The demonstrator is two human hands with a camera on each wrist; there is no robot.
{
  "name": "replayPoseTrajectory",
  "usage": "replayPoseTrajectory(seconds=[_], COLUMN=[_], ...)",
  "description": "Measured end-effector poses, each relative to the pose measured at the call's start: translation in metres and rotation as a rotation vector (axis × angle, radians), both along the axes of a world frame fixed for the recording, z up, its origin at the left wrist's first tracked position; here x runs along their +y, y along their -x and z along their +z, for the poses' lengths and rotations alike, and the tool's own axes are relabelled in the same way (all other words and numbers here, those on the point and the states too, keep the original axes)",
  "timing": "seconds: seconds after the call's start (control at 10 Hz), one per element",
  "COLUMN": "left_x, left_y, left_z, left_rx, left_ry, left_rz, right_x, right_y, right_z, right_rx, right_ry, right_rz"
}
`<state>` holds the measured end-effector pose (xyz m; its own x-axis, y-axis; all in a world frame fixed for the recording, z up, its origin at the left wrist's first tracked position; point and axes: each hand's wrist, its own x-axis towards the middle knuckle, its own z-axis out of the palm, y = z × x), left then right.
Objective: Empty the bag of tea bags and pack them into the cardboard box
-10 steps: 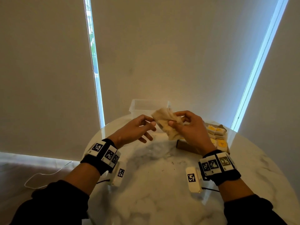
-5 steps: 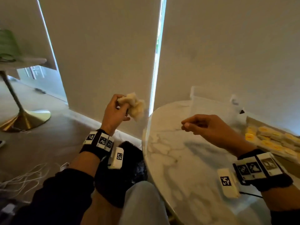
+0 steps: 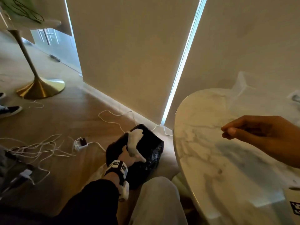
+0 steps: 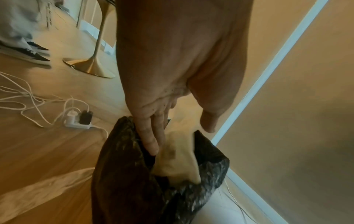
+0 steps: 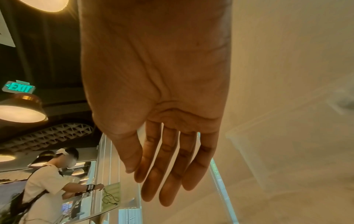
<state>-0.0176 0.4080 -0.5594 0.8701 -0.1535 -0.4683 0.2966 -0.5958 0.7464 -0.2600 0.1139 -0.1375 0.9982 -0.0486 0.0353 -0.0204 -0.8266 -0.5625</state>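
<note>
The crumpled beige paper bag (image 3: 135,140) (image 4: 178,159) lies in the mouth of a black bin bag (image 3: 149,153) (image 4: 124,166) on the floor, left of the table. My left hand (image 3: 126,155) (image 4: 181,140) reaches down into that mouth. Its fingers (image 4: 151,142) are straight against the paper and the thumb stands apart. My right hand (image 3: 227,132) (image 5: 149,181) hovers over the marble table (image 3: 211,159), relaxed and holding nothing. The cardboard box and the tea bags are out of view.
White cables and a power strip (image 3: 79,143) (image 4: 78,121) lie on the wooden floor. A gold pedestal base (image 3: 40,90) and another person's shoes (image 3: 9,109) are at far left. My knee (image 3: 155,200) is beside the bin bag. A clear plastic container (image 3: 240,88) stands at the table's far side.
The left hand took the crumpled bag from the right, swung it off the table's left side and lowered it into the black bin bag. The view turned left; the box left the frame.
</note>
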Motion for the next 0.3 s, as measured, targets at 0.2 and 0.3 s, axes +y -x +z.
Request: replayPoseTrajectory(seconds=[0.2, 0.3], left_x=[-0.035, -0.050], left_y=[-0.022, -0.001], left_z=[-0.034, 0.026], left_rx=[0.003, -0.095], left_ry=[-0.102, -0.093], left_rz=[-0.204, -0.263], right_x=[-0.026, -0.026], right_y=[0.037, 0.064], right_z=[0.006, 0.008], right_rx=[-0.051, -0.056], right_ry=[0.052, 0.004], right_rz=[-0.141, -0.228])
